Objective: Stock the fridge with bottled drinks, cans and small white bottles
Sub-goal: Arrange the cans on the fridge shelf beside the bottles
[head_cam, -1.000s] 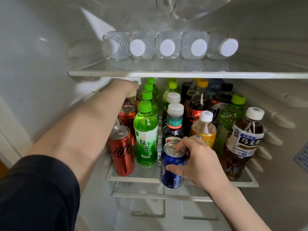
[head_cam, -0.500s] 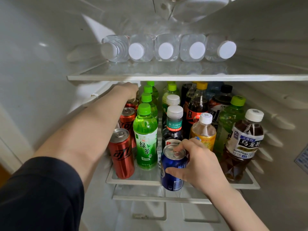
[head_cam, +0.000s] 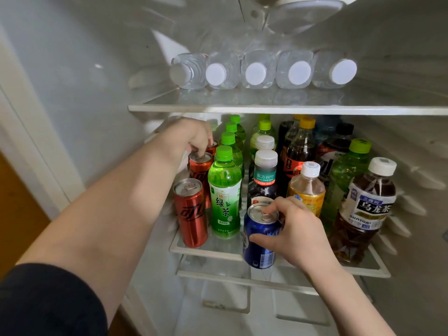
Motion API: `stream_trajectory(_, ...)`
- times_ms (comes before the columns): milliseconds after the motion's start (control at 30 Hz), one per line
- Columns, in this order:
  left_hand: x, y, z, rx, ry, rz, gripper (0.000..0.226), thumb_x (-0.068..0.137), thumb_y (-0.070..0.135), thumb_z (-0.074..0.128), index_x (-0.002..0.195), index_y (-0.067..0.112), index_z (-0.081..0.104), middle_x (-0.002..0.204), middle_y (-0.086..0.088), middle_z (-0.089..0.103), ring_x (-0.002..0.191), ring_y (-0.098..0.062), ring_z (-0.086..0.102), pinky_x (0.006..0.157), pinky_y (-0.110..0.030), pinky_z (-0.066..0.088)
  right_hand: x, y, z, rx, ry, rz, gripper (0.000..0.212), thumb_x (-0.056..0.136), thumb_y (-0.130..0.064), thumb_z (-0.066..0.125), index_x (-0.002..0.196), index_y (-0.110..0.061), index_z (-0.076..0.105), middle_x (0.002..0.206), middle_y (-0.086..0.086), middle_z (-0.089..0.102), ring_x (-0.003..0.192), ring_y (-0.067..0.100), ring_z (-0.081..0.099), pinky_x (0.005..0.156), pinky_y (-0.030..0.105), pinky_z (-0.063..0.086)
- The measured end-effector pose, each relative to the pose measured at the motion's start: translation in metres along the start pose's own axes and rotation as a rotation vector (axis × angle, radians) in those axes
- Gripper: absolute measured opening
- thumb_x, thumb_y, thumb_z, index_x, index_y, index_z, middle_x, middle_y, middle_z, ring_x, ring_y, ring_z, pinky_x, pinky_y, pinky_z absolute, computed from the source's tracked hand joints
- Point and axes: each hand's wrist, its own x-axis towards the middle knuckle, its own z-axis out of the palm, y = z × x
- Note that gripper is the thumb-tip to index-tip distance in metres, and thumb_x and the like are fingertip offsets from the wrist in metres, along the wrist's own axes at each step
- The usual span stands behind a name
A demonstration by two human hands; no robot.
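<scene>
- My right hand (head_cam: 294, 232) is closed around the blue can (head_cam: 260, 235): thumb across its front wall, fingers curled over the rim and lid.
- That can sits at the front lip of the middle shelf (head_cam: 208, 249), just right of the front green tea bottle (head_cam: 225, 194), my landmark here. Its base looks partly past the shelf edge, so I judge it not yet seated.
- My left hand (head_cam: 191, 139) reaches in behind and left of the green tea bottle, fingertips pinched down on the lid of the second red can (head_cam: 200, 169). How firmly it grips I cannot tell; the fingers are partly hidden.
- A front red can (head_cam: 191, 213) stands free, just left of the green tea bottle, touched by neither hand.
- Handling, as I judge it: a full can is stiff and fairly heavy, its wall smooth and possibly slippery. I would hold it round the middle of the body, not by the rim, and slide it instead of tipping it.
- Behind the green tea bottle runs a row of matching green-capped bottles; to its right stand dark and amber bottles, with the oolong tea bottle (head_cam: 363, 209) farthest right at the front.
- The space is tight, so a nudge could knock a tall bottle into its neighbours.
- Above the green tea bottle, on the top shelf (head_cam: 278, 109), five clear water bottles (head_cam: 257, 70) lie on their sides, white caps facing me.
</scene>
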Motion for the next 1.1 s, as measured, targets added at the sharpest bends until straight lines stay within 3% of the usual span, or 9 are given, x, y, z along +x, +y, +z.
stream_trajectory(100, -0.007, 0.000, 0.006, 0.118, -0.007, -0.010, 0.053, 0.076, 0.002, 0.072, 0.126, 0.008, 0.054, 0.123, -0.013, 0.058, 0.106, -0.030, 0.060, 0.090, -0.037, 0.051, 0.000, 0.000, 0.000, 0.002, 0.000, 0.005, 0.049, 0.048, -0.046, 0.083, 0.081, -0.037, 0.048, 0.084, -0.017, 0.045, 0.074, 0.007, 0.048, 0.057, 0.020, 0.033)
stream_trajectory(233, -0.012, 0.002, 0.009, 0.288, 0.019, -0.019, 0.052, 0.071, 0.010, 0.077, 0.119, 0.010, 0.056, 0.119, -0.011, 0.058, 0.105, -0.031, 0.059, 0.088, -0.039, 0.052, 0.000, 0.001, 0.000, 0.010, -0.010, 0.012, 0.049, 0.048, -0.048, 0.082, 0.081, -0.037, 0.047, 0.085, -0.017, 0.045, 0.074, 0.007, 0.048, 0.059, 0.021, 0.034)
stream_trajectory(367, -0.014, 0.003, 0.008, 0.384, 0.023, -0.025, 0.038, 0.076, 0.015, 0.072, 0.109, 0.014, 0.054, 0.117, -0.011, 0.056, 0.099, -0.030, 0.057, 0.085, -0.037, 0.051, 0.000, 0.002, 0.000, 0.006, -0.016, 0.002, 0.050, 0.050, -0.048, 0.082, 0.082, -0.037, 0.045, 0.086, -0.016, 0.045, 0.074, 0.008, 0.047, 0.058, 0.021, 0.033)
stream_trajectory(467, -0.014, 0.005, 0.007, 0.406, 0.023, -0.027, 0.039, 0.083, 0.013, 0.064, 0.120, 0.011, 0.052, 0.121, -0.013, 0.054, 0.091, -0.028, 0.052, 0.081, -0.035, 0.049, -0.001, 0.002, 0.000, -0.005, -0.021, -0.003, 0.050, 0.051, -0.049, 0.081, 0.084, -0.037, 0.045, 0.089, -0.014, 0.047, 0.076, 0.010, 0.050, 0.061, 0.024, 0.038)
stream_trajectory(667, -0.013, 0.014, 0.008, 0.448, 0.012, -0.028, 0.030, 0.088, 0.017, 0.062, 0.114, 0.003, 0.059, 0.080, -0.005, 0.051, 0.065, -0.022, 0.053, 0.064, -0.030, 0.044, -0.001, 0.002, 0.000, 0.006, -0.022, -0.006, 0.049, 0.052, -0.050, 0.080, 0.085, -0.036, 0.047, 0.091, -0.014, 0.049, 0.076, 0.009, 0.050, 0.062, 0.026, 0.044)
stream_trajectory(900, -0.016, 0.014, 0.009, 0.414, 0.036, -0.041, 0.029, 0.094, 0.021, 0.053, 0.115, 0.002, 0.059, 0.107, -0.011, 0.060, 0.079, -0.025, 0.057, 0.068, -0.029, 0.047, 0.000, 0.003, 0.000, 0.008, -0.028, -0.011, 0.049, 0.052, -0.050, 0.080, 0.084, -0.037, 0.044, 0.090, -0.014, 0.048, 0.075, 0.008, 0.049, 0.061, 0.024, 0.041)
stream_trajectory(1000, -0.023, 0.012, 0.009, 0.380, 0.086, -0.030, 0.027, 0.090, 0.017, 0.056, 0.111, 0.000, 0.059, 0.088, -0.009, 0.054, 0.078, -0.027, 0.055, 0.069, -0.031, 0.045, 0.000, 0.003, 0.000, 0.008, -0.028, -0.010, 0.049, 0.053, -0.049, 0.080, 0.084, -0.037, 0.044, 0.091, -0.013, 0.049, 0.076, 0.008, 0.049, 0.062, 0.024, 0.042)
stream_trajectory(1100, -0.029, 0.009, 0.007, 0.273, 0.140, -0.047, 0.028, 0.086, 0.009, 0.053, 0.112, 0.001, 0.057, 0.090, -0.011, 0.053, 0.083, -0.030, 0.057, 0.075, -0.034, 0.049, 0.000, 0.003, -0.001, 0.003, -0.026, -0.012, 0.049, 0.053, -0.049, 0.081, 0.084, -0.037, 0.045, 0.091, -0.014, 0.048, 0.075, 0.008, 0.049, 0.061, 0.024, 0.039)
